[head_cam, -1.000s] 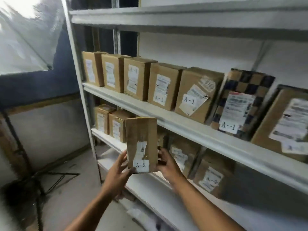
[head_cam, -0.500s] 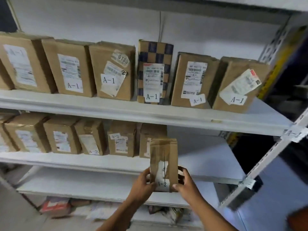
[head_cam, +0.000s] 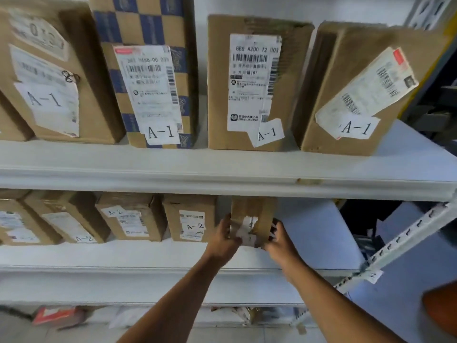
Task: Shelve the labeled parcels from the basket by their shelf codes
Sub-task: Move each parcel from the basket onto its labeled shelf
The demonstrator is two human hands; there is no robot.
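A small brown cardboard parcel [head_cam: 252, 217] with a torn white label stands upright on the lower white shelf [head_cam: 148, 253], at the right end of the A-2 row. My left hand [head_cam: 223, 237] grips its left side and my right hand [head_cam: 279, 240] grips its right side. Its shelf code is blurred and partly hidden by my fingers. Just to its left stands a brown box labelled A-2 [head_cam: 190, 217], with more A-2 boxes [head_cam: 128, 216] further left.
The upper shelf [head_cam: 222, 174] carries several boxes labelled A-1 [head_cam: 254, 82], one checkered blue [head_cam: 148, 70]. Bare shelf board [head_cam: 314, 233] lies right of the held parcel. A perforated upright post [head_cam: 405, 240] slants at right. Loose packages [head_cam: 57, 316] lie on the floor below.
Both hands have carried the parcel up and forward onto the lower shelf, beside the last A-2 box. The camera has moved closer to the shelves.
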